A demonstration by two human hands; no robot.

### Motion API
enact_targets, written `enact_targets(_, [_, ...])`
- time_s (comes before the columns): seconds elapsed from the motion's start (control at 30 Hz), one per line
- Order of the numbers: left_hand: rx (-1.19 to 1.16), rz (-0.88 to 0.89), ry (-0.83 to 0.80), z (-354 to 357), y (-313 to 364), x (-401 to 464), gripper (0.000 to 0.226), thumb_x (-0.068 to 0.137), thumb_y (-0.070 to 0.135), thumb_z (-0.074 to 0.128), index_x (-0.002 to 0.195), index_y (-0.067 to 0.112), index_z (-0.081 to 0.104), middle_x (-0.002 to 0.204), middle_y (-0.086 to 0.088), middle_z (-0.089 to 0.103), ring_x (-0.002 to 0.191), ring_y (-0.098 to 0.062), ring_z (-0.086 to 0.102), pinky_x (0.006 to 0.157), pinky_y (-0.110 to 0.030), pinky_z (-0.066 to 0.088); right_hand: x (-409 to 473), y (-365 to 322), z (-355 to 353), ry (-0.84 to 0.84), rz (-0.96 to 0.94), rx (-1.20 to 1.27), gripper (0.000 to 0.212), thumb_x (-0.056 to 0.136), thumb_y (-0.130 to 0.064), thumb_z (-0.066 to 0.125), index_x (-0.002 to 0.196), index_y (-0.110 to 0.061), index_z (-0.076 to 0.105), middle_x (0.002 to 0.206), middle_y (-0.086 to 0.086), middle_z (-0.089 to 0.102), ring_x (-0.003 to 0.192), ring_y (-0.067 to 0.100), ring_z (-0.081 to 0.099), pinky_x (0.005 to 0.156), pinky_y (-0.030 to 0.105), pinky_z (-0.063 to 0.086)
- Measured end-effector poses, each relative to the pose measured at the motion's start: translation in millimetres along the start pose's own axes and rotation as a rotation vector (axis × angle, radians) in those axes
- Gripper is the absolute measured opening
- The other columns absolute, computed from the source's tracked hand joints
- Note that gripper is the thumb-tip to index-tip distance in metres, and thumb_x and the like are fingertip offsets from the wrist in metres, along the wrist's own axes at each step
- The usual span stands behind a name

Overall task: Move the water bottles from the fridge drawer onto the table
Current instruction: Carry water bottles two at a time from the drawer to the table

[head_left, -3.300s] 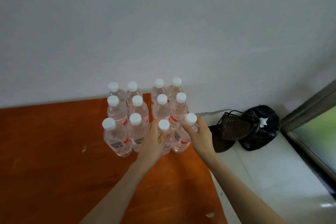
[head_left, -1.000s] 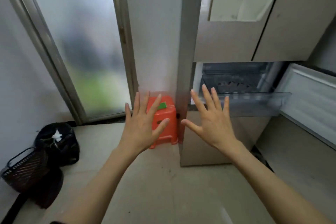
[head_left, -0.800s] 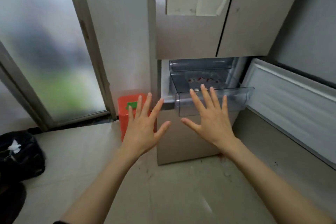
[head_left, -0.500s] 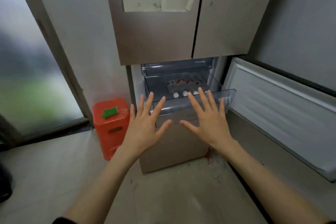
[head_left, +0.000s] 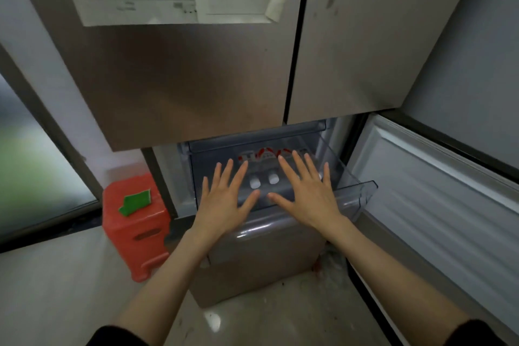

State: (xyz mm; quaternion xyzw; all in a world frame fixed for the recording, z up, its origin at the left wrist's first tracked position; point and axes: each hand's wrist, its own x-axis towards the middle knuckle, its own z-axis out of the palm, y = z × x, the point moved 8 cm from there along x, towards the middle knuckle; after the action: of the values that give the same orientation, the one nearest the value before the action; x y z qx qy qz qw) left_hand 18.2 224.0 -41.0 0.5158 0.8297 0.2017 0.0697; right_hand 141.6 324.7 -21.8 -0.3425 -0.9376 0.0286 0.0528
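A clear plastic fridge drawer is pulled out below the steel upper doors. Inside it lie water bottles on their sides, with white caps toward me and red-and-white labels further back; two caps show between my hands. My left hand hovers above the drawer's left half, palm down, fingers spread, holding nothing. My right hand hovers above the right half, also spread and empty. My hands hide part of the bottles. The table is out of view.
The open lower fridge door swings out on the right. A red plastic stool with a green piece on top stands left of the fridge. A glass sliding door is at far left. Pale floor lies below.
I have turned from the table with its standing bottles to the fridge and come closer. Both empty hands have moved forward, from in front of the drawer to above it.
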Motion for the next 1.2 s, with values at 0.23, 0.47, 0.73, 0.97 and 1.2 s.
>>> enact_targets(0.23, [-0.04, -0.176, -0.157, 56.7, -31.1, 71.5, 0.066, 0.091, 0.055, 0.035, 0.147, 0.03, 0.009, 0.157, -0.003, 0.009, 0.144, -0.025, 0.004, 0.115, -0.05, 0.008, 76.0, 47.4, 58.3, -0.199, 0.065, 0.109, 0.077, 0.087, -0.067, 0.03, 0.149, -0.029, 0.003, 0.158, 0.003, 0.003, 0.145, 0.022, -0.004, 0.113, 0.053, -0.006])
enact_targets(0.47, [-0.347, -0.357, -0.254, 122.9, -48.9, 126.2, 0.064, 0.089, 0.04, 0.051, 0.143, 0.017, 0.024, 0.147, -0.012, 0.033, 0.131, -0.031, 0.037, 0.106, -0.041, 0.035, 131.8, 63.5, 127.0, -0.41, 0.067, 0.354, 0.054, 0.092, -0.04, 0.048, 0.14, -0.02, 0.034, 0.142, 0.013, 0.041, 0.126, 0.033, 0.042, 0.102, 0.045, 0.04])
enact_targets(0.73, [-0.475, -0.777, -0.182, 167.7, -79.6, 143.9, 0.05, 0.091, 0.029, 0.054, 0.132, 0.003, 0.042, 0.128, -0.014, 0.055, 0.115, -0.033, 0.053, 0.094, -0.033, 0.042, 163.0, 67.1, 169.9, -0.564, 0.254, 0.517, 0.036, 0.098, -0.027, 0.041, 0.118, 0.001, 0.054, 0.122, 0.019, 0.058, 0.112, 0.032, 0.054, 0.086, 0.03, 0.041])
enact_targets(0.97, [-0.637, -0.917, -0.136, 186.0, -88.8, 154.3, 0.039, 0.086, 0.027, 0.061, 0.108, -0.005, 0.061, 0.112, -0.027, 0.063, 0.102, -0.041, 0.06, 0.089, -0.045, 0.051, 172.3, 68.0, 195.6, -0.567, 0.435, 0.745, 0.037, 0.095, -0.029, 0.046, 0.114, 0.001, 0.057, 0.117, 0.02, 0.06, 0.103, 0.034, 0.06, 0.079, 0.032, 0.049])
enact_targets(1.2, [-0.689, -0.979, -0.161, 180.8, -91.7, 138.2, 0.036, 0.081, 0.019, 0.066, 0.109, -0.003, 0.061, 0.103, -0.019, 0.064, 0.089, -0.032, 0.06, 0.08, -0.037, 0.051, 162.7, 64.4, 190.0, -0.641, 0.445, 0.737, 0.032, 0.093, -0.022, 0.048, 0.106, 0.005, 0.06, 0.105, 0.022, 0.064, 0.091, 0.032, 0.065, 0.081, 0.036, 0.053])
